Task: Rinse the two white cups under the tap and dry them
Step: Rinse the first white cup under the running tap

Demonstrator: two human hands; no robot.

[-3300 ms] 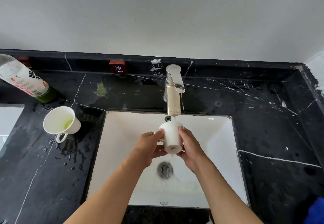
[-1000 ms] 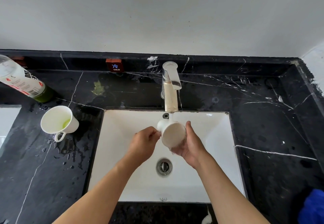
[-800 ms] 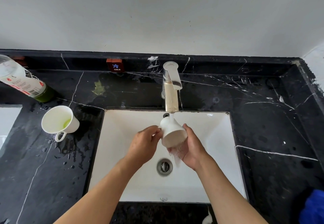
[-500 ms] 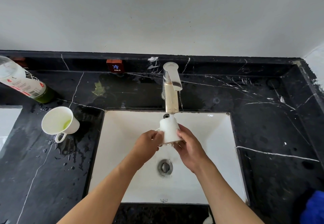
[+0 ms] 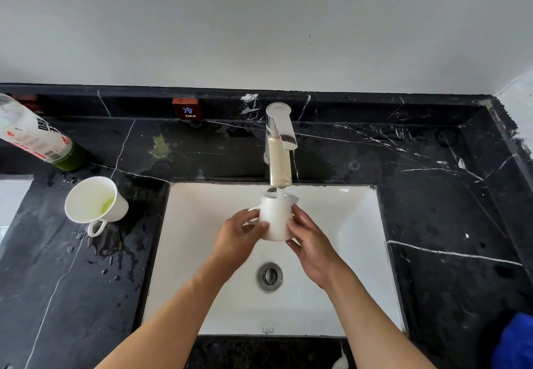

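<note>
A white cup is held over the white sink, directly below the tap. Water runs from the spout onto it. My left hand grips it on the left, by its handle. My right hand grips its right side. Which way its mouth faces is hard to tell. A second white cup stands on the black counter to the left of the sink, with a little green liquid inside.
A bottle with a white label and green contents leans at the far left. Water drops lie on the counter around the second cup. A red COLD sign sits on the backsplash. Something blue shows at the lower right corner.
The cup was tilted with its base toward me a second ago. Both hands have since turned it upright under the stream and shifted their hold on its sides.
</note>
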